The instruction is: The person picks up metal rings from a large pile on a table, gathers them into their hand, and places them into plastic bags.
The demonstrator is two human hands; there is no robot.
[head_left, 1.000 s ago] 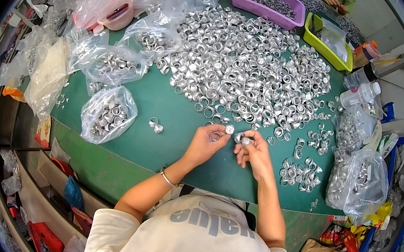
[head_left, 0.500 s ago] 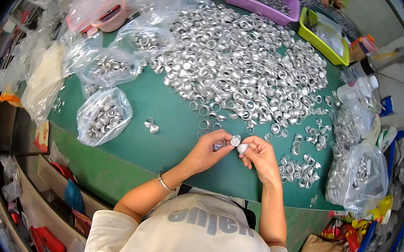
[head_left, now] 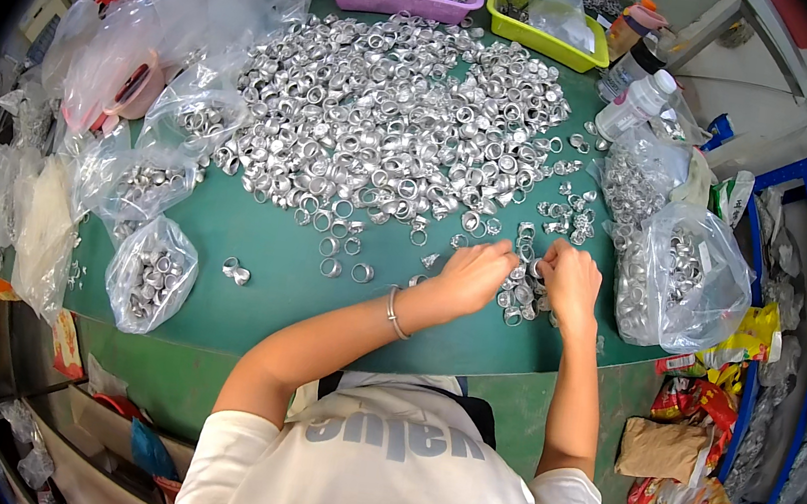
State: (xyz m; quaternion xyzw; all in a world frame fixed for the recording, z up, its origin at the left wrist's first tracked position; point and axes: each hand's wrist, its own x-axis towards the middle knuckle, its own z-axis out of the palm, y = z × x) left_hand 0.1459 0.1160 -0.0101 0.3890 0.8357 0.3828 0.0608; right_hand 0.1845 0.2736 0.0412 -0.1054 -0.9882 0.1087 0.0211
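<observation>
Silvery metal rings [head_left: 378,128] lie in a broad heap across the green table. My left hand [head_left: 473,277], with a bracelet at its wrist, is closed, its fingertips beside a short column of rings [head_left: 525,237]. Across a small gap, my right hand [head_left: 571,281] also has its fingers curled together, at the right side of that column. Between and below the two hands sits a small cluster of rings [head_left: 514,316]. Whatever the fingers of either hand pinch is hidden. Another small group of rings [head_left: 570,212] lies just beyond my right hand.
Clear bags of rings stand at the left [head_left: 155,272] and right [head_left: 688,272]. A purple basin [head_left: 404,5] and a yellow-green tray [head_left: 550,43] stand at the back. A white bottle [head_left: 636,104] is at the back right. Two loose rings [head_left: 236,272] lie at the left.
Both hands have moved right, from the table's front middle to the small ring cluster. The two rings seen at the fingertips earlier no longer show there. My view has turned rightward.
</observation>
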